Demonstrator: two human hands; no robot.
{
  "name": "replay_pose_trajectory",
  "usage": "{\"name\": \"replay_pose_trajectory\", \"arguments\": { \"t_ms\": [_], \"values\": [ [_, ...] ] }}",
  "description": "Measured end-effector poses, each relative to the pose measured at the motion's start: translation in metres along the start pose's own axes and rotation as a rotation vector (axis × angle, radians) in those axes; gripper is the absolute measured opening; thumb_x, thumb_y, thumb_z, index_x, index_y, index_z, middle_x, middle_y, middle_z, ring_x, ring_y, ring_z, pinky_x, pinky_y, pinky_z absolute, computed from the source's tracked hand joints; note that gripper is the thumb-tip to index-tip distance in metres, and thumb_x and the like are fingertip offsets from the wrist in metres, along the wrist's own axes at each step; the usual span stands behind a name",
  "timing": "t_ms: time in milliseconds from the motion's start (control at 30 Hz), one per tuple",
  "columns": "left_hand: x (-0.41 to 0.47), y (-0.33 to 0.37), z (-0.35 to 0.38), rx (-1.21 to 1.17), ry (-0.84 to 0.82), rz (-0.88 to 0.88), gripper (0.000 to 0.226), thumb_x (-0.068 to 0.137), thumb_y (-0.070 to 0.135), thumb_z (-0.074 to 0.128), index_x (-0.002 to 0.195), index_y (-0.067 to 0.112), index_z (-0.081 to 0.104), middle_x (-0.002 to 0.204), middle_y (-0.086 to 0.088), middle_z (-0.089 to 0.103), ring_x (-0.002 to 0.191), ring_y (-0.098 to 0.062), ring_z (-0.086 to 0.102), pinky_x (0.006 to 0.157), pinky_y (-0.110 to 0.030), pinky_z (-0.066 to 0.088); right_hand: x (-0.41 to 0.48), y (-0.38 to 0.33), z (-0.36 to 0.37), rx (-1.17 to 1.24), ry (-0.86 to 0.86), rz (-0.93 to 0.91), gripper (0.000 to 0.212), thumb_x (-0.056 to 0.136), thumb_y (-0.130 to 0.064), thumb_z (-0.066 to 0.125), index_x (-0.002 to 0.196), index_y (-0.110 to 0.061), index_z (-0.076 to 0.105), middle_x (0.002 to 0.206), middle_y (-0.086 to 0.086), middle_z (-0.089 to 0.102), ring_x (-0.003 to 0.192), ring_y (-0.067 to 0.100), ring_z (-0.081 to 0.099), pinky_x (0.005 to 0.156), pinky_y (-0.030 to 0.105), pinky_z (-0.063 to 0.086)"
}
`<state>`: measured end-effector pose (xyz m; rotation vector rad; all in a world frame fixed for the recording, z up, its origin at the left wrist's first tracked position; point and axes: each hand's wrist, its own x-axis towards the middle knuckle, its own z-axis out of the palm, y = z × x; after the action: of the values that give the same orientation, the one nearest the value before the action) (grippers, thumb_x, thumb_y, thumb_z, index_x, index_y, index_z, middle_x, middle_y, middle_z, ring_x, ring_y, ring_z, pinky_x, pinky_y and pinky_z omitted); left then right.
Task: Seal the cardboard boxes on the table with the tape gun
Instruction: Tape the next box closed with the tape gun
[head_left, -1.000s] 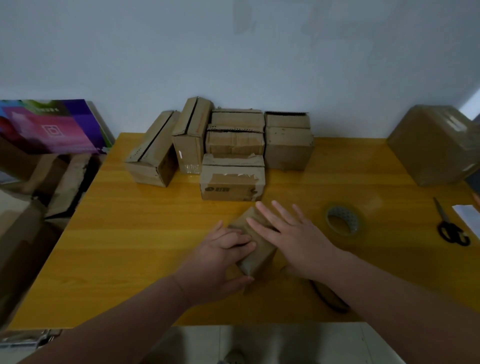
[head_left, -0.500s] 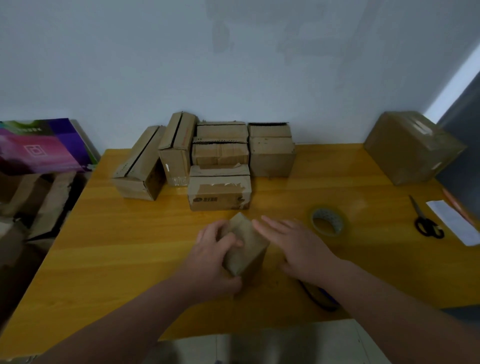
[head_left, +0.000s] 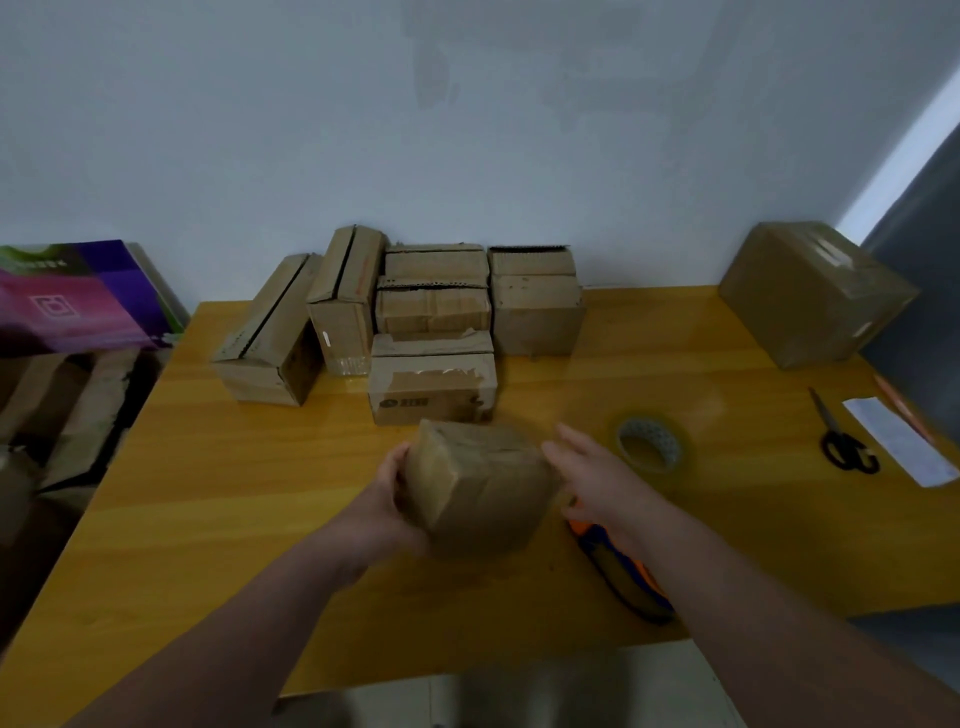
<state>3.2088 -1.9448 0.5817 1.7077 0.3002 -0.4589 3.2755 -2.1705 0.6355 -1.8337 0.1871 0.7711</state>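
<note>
A person's left hand (head_left: 387, 493) grips the left end of a small cardboard box (head_left: 478, 488) at the centre of the frame, fingers wrapped on its far side and the box tilted with one corner raised. The right hand (head_left: 592, 475) lies open and flat, fingers spread, touching the box's right side without closing on it.

An orange and blue tape gun (head_left: 621, 566) lies on the yellow wooden desk (head_left: 208, 493) just below the right forearm, partly hidden by it. A roll of clear tape (head_left: 649, 441) lies flat on the desk to the right of the right hand, near but apart from it.

Behind the held box, in the upper middle of the frame, a cluster of cardboard boxes (head_left: 431, 312) stands against the wall, some stacked and several with flaps unsealed; the nearest one (head_left: 431, 387) sits just beyond the held box and carries torn tape on its front. A larger taped box (head_left: 815, 291) sits at the upper right corner of the desk, well apart from the others.

Black-handled scissors (head_left: 844, 441) and a white slip of paper (head_left: 898, 441) lie at the right edge. A purple and pink carton (head_left: 78, 296) rests off the desk at the left of the frame.
</note>
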Motion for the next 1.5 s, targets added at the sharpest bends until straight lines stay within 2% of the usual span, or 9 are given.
{"name": "replay_pose_trajectory", "arguments": {
  "t_ms": [100, 200, 367, 533, 733, 833, 967, 1200, 1500],
  "values": [
    [0.004, -0.019, -0.001, 0.148, 0.061, -0.017, 0.121, 0.068, -0.012, 0.076, 0.151, 0.035, 0.002, 0.155, -0.002, 0.019, 0.134, -0.033, 0.032, 0.082, -0.034, 0.050, -0.002, 0.010, 0.013, -0.255, 0.002, -0.166, 0.061, 0.099, -0.027, 0.051, 0.152, -0.030, 0.020, 0.155, -0.003, 0.029, 0.136, 0.021, 0.037, 0.105, 0.035, 0.041],
    [0.006, -0.029, -0.001, 0.198, 0.109, 0.011, 0.123, 0.064, -0.005, 0.082, 0.151, 0.030, 0.003, 0.147, 0.003, 0.028, 0.126, -0.024, 0.039, 0.090, -0.037, 0.050, -0.002, 0.018, 0.019, -0.632, -0.009, -0.311, 0.075, 0.096, -0.024, 0.056, 0.154, -0.026, 0.009, 0.160, -0.005, 0.014, 0.141, 0.022, 0.029, 0.104, 0.027, 0.038],
    [0.011, -0.041, -0.001, 0.410, 0.267, 0.104, 0.119, 0.048, 0.025, 0.094, 0.146, 0.022, 0.025, 0.138, 0.005, 0.043, 0.130, -0.023, 0.041, 0.104, -0.047, 0.042, 0.006, 0.029, 0.031, -1.175, -0.019, -0.274, 0.100, 0.090, -0.013, 0.060, 0.151, -0.019, -0.020, 0.158, -0.002, -0.025, 0.147, 0.028, -0.015, 0.120, 0.044, 0.006],
    [0.013, -0.048, 0.005, 0.653, 0.342, 0.147, 0.113, 0.050, 0.034, 0.092, 0.142, 0.010, 0.030, 0.140, -0.003, 0.042, 0.136, -0.028, 0.029, 0.111, -0.043, 0.029, 0.006, 0.033, 0.055, -1.424, 0.087, -0.292, 0.095, 0.095, -0.015, 0.052, 0.146, -0.009, -0.027, 0.150, 0.010, -0.039, 0.140, 0.034, -0.031, 0.115, 0.055, -0.010],
    [0.017, -0.053, 0.002, 0.858, 0.346, 0.116, 0.124, 0.047, 0.052, 0.087, 0.144, 0.007, 0.024, 0.143, -0.005, 0.040, 0.139, -0.030, 0.027, 0.114, -0.044, 0.021, 0.004, 0.032, 0.087, -1.552, -0.007, -0.560, 0.083, 0.100, -0.028, 0.040, 0.146, -0.012, -0.026, 0.155, 0.007, -0.032, 0.142, 0.030, -0.029, 0.110, 0.053, -0.019],
    [0.014, -0.044, 0.004, 0.832, 0.349, 0.121, 0.120, 0.051, 0.045, 0.088, 0.145, 0.010, 0.022, 0.146, -0.003, 0.035, 0.139, -0.029, 0.021, 0.114, -0.043, 0.021, 0.009, 0.022, 0.068, -1.538, -0.047, -0.647, 0.085, 0.096, -0.016, 0.046, 0.149, -0.023, -0.021, 0.156, 0.001, -0.030, 0.142, 0.028, -0.027, 0.110, 0.052, -0.020],
    [0.014, -0.019, 0.005, 0.812, 0.321, 0.175, 0.115, 0.051, 0.042, 0.090, 0.144, 0.018, 0.026, 0.147, 0.001, 0.035, 0.139, -0.027, 0.021, 0.112, -0.046, 0.026, 0.019, 0.004, 0.032, -1.437, 0.010, -0.542, 0.110, 0.085, -0.006, 0.063, 0.147, -0.036, -0.022, 0.156, -0.002, -0.028, 0.144, 0.029, -0.024, 0.115, 0.054, -0.013],
    [0.041, 0.061, 0.013, 0.829, 0.214, 0.285, 0.114, 0.060, 0.037, 0.088, 0.148, 0.019, 0.018, 0.148, 0.004, 0.033, 0.140, -0.024, 0.020, 0.114, -0.038, 0.021, 0.026, -0.025, -0.033, -1.362, 0.090, -0.595, 0.111, 0.080, -0.034, 0.074, 0.151, -0.035, -0.012, 0.154, 0.004, 0.011, 0.142, 0.027, 0.011, 0.112, 0.046, 0.028],
    [0.115, 0.166, 0.078, 0.965, 0.156, 0.457, 0.103, 0.075, 0.034, 0.079, 0.151, 0.017, 0.012, 0.154, 0.001, 0.028, 0.141, -0.018, 0.022, 0.112, -0.024, 0.007, 0.049, -0.044, -0.147, -1.199, 0.309, -0.443, 0.110, 0.080, -0.042, 0.073, 0.151, -0.038, -0.011, 0.155, 0.003, 0.008, 0.143, 0.027, 0.009, 0.109, 0.043, 0.032]
  ]
}}
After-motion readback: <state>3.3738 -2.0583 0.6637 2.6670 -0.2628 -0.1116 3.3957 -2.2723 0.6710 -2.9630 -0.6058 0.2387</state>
